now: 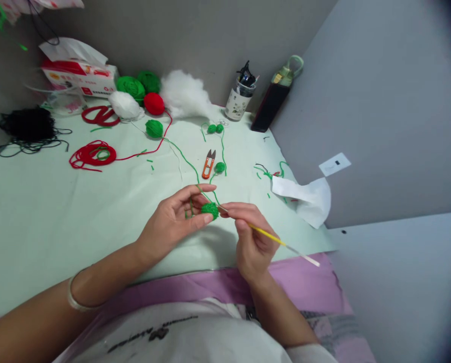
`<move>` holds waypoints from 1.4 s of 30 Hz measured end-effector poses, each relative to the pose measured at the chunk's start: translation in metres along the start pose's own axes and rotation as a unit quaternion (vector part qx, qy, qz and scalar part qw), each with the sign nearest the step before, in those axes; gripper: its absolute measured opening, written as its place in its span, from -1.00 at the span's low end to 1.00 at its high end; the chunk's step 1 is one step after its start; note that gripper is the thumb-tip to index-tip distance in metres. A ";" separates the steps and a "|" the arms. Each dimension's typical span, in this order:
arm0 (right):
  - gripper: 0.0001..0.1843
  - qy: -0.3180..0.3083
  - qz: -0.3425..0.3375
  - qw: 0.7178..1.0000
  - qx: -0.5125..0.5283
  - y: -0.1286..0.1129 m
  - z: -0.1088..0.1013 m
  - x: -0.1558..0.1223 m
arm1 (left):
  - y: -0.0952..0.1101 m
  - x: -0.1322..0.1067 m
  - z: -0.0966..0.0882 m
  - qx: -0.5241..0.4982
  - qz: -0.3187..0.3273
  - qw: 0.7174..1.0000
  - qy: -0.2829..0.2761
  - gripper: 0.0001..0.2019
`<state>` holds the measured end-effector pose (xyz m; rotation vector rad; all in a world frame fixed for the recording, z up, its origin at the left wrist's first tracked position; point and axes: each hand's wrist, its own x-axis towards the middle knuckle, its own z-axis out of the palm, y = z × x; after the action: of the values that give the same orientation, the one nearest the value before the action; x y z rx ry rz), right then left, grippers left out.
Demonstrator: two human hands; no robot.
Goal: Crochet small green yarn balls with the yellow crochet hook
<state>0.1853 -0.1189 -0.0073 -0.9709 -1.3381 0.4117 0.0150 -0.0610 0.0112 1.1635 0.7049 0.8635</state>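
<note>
My left hand (176, 214) pinches a small green crocheted piece (209, 210) between thumb and fingers, with its index finger stretched forward under a green yarn strand. In my right hand (253, 237) is a crochet hook (266, 234) with a yellow handle, its metal tip touching the green piece. The working strand runs back to a green yarn ball (154, 129). Just beyond my hands lie orange thread snips (209, 164) and a small green crocheted ball (219, 167) with a yarn tail. Two more small green balls (215, 129) rest farther back.
Along the back stand a tissue pack (100, 78), a red yarn ball (154, 104), white stuffing (185, 93), a pen jar (240, 98) and a dark bottle (272, 103). Red scissors (100, 116) and black yarn (30, 125) lie left. White paper (312, 201) and yarn scraps lie right.
</note>
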 end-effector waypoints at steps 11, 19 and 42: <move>-0.61 -0.017 -0.133 0.986 -0.100 0.005 0.000 -0.014 | 0.009 0.009 -0.005 -0.214 -0.130 0.964 -0.091 -0.70; -0.77 0.021 0.161 0.969 0.185 0.010 0.006 0.007 | 0.008 0.009 -0.006 -0.213 -0.130 0.962 -0.112 -0.65; -0.77 -0.102 0.158 0.961 0.205 0.009 -0.017 0.021 | 0.006 0.005 -0.011 -0.013 -0.029 0.994 -0.106 -0.56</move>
<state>0.2083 -0.1042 -0.0005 -0.8045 -1.2121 1.0147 0.0070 -0.0505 0.0134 1.1865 0.5485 0.6863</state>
